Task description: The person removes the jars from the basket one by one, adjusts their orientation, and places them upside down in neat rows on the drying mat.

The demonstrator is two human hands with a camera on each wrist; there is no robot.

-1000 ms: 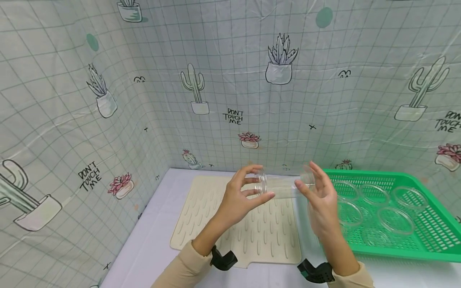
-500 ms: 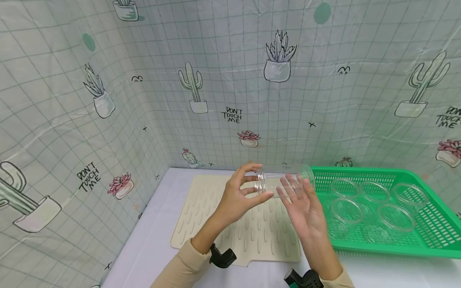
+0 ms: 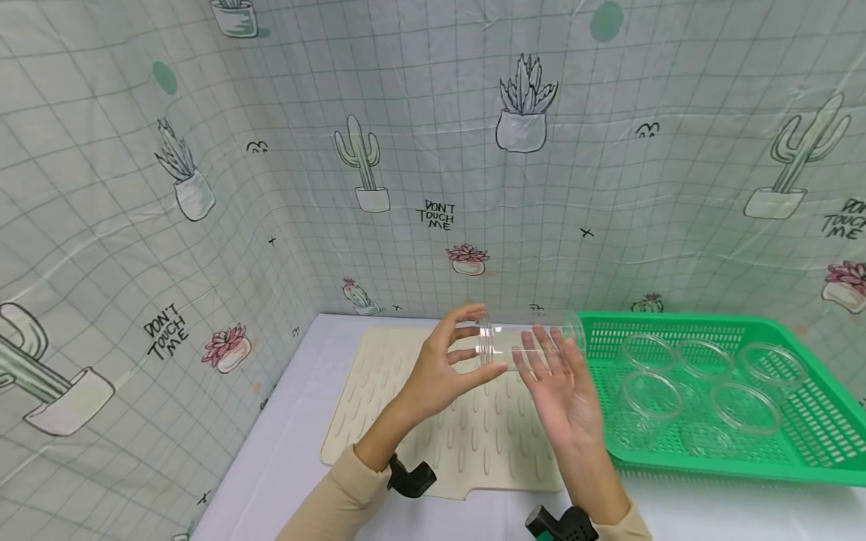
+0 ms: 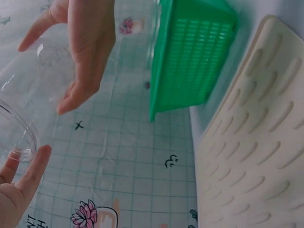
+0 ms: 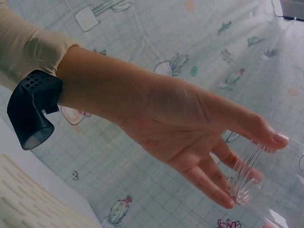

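The 2 hands share 1 clear jar (image 3: 502, 340), held on its side above the mat's far right corner. The left hand (image 3: 436, 376) pinches its ridged left end between thumb and fingers; the right hand (image 3: 561, 398) lies palm up beneath the other end, fingers spread and nearly straight. Each wrist wears 1 black device (image 3: 410, 479), below a beige sleeve (image 3: 331, 503). Under the jar is 1 cream ribbed mat (image 3: 467, 451). To its right, 1 green basket (image 3: 724, 469) contains 5 more clear jars (image 3: 744, 430), standing upright. All this is on the table (image 3: 257, 488). Behind, a curtain (image 3: 419, 165) repeats "DON'T TOUCH ME" 3 times, the rightmost cut off.
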